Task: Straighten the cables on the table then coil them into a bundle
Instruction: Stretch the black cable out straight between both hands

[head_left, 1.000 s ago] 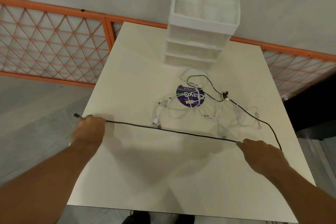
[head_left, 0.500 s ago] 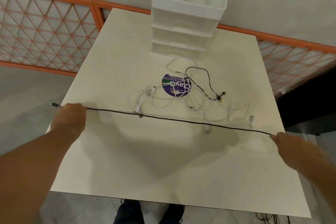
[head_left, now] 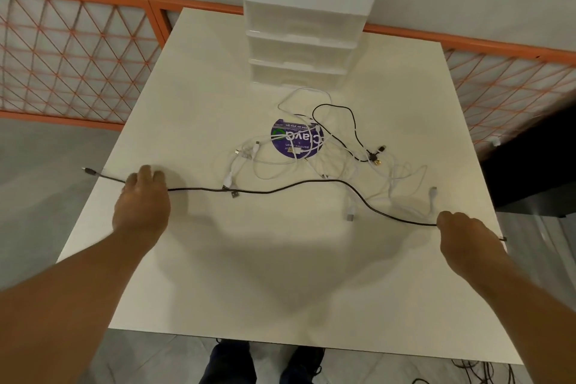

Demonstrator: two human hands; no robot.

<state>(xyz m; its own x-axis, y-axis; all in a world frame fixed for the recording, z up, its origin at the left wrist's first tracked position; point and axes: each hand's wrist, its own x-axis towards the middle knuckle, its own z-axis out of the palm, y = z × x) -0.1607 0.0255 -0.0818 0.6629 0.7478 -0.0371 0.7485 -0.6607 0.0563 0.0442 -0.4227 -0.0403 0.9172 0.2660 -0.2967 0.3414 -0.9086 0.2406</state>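
A long black cable (head_left: 274, 190) runs slack and wavy across the white table (head_left: 280, 274), between my two hands. My left hand (head_left: 141, 206) grips it near its left end, whose plug (head_left: 88, 171) sticks out past the table's left edge. My right hand (head_left: 467, 237) holds it near the right end, with the tip (head_left: 502, 239) poking out beside the hand. Behind it lies a tangle of several white cables (head_left: 389, 184) and a shorter black cable (head_left: 352, 131) with a gold plug.
A round purple sticker (head_left: 297, 140) lies under the tangle. A white plastic drawer unit (head_left: 305, 28) stands at the table's far edge. Orange mesh fencing (head_left: 71, 53) runs behind the table on both sides. My shoes (head_left: 261, 365) show below the near edge.
The black cable was stretched taut between my hands; now it hangs slack in a wave. Both hands have moved inward, toward each other.
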